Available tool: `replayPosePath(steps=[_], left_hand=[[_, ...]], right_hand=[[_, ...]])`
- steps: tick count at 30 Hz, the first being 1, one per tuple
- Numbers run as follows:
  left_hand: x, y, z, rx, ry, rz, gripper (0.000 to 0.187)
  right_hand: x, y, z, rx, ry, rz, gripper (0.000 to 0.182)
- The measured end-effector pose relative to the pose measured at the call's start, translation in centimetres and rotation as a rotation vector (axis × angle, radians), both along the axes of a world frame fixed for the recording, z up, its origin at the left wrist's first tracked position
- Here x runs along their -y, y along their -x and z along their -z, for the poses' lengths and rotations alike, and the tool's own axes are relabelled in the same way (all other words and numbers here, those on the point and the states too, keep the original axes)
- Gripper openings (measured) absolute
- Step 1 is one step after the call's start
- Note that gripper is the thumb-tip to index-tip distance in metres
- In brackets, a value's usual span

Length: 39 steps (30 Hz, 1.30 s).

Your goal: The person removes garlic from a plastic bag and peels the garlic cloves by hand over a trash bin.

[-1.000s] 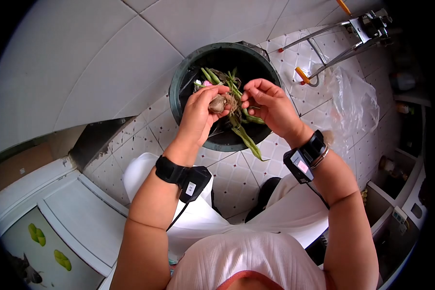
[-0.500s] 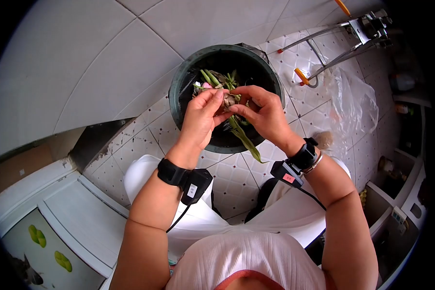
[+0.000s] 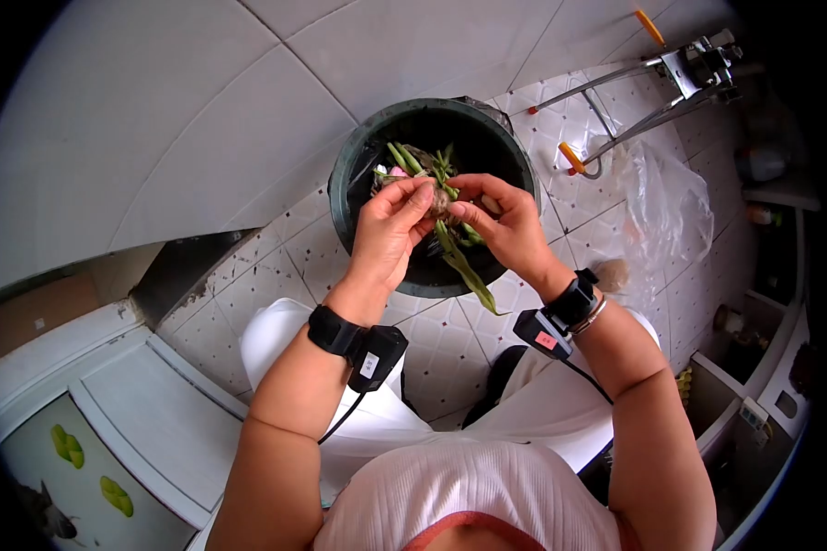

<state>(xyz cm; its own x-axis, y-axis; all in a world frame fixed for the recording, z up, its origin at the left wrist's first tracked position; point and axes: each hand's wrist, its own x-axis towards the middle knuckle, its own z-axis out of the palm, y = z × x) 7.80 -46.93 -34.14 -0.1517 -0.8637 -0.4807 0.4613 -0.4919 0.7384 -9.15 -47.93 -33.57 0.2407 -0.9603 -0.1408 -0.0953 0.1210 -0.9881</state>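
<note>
Nearest: a person in a pale ribbed shirt (image 3: 469, 487) and white trousers (image 3: 515, 415), knees apart. A black box (image 3: 377, 356) is strapped at the left wrist; a second black unit (image 3: 542, 333), bearing a pink label, sits at the right wrist.

Beyond the wrists, the left hand (image 3: 386, 228) pinches a brownish bulb (image 3: 439, 203) between thumb and fingers. The right hand (image 3: 509, 222) meets it from the other side, thumb and forefinger closed on its edge (whether they grip skin or root, I cannot tell from here). The bulb is held above the opening of a dark green bin (image 3: 338, 193).

Below the hands, green stalks lie in the bin; one long leaf (image 3: 467, 269) droops over the near rim. A small pink item (image 3: 398, 172) shows beside the left fingers.

Farther off, to the right: clear plastic sheeting (image 3: 666, 213) lies crumpled on the tiled floor (image 3: 436, 367), near a metal frame (image 3: 651, 131) with orange ends. A tiled wall (image 3: 202, 119) rises behind the bin.
</note>
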Motion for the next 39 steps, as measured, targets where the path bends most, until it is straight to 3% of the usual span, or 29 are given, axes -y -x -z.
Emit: replayPosePath(steps=[6, 10, 16, 19, 21, 27, 31, 36, 39], left_hand=[[0.0, 0.6, -0.7, -0.116, -0.02, 0.036, 0.027], [-0.2, 0.7, -0.4, 0.024, 0.039, 0.039, 0.03], [-0.2, 1.0, -1.4, -0.171, -0.014, -0.011, 0.034], [-0.2, 1.0, -1.4, -0.026, 0.055, -0.001, 0.031], [-0.2, 0.6, -1.2, 0.063, 0.036, 0.049, 0.028], [-0.3, 0.5, -1.3, 0.045, -0.024, 0.163, 0.032], [-0.2, 0.5, -1.0, 0.056, 0.057, 0.175, 0.036], [-0.3, 0.8, -1.3, 0.173, 0.17, 0.237, 0.032], [-0.6, 0.9, -0.1, 0.198, 0.233, 0.245, 0.028]], right_hand=[[-0.1, 0.0, 0.6, 0.023, 0.062, -0.08, 0.029], [-0.2, -0.5, 0.6, -0.119, 0.104, -0.04, 0.033], [-0.1, -0.4, 0.5, -0.138, 0.15, 0.005, 0.033], [0.3, -0.1, 0.5, -0.059, 0.07, -0.051, 0.031], [0.5, -0.3, 0.7, 0.127, 0.192, -0.076, 0.026], [0.4, 0.6, -0.4, 0.035, -0.066, -0.155, 0.021], [0.2, 0.2, 0.3, 0.098, 0.044, -0.178, 0.019], [-0.3, 0.1, 0.9, -0.035, 0.152, -0.136, 0.015], [-0.5, 0.0, 0.9, 0.04, -0.001, -0.081, 0.016]])
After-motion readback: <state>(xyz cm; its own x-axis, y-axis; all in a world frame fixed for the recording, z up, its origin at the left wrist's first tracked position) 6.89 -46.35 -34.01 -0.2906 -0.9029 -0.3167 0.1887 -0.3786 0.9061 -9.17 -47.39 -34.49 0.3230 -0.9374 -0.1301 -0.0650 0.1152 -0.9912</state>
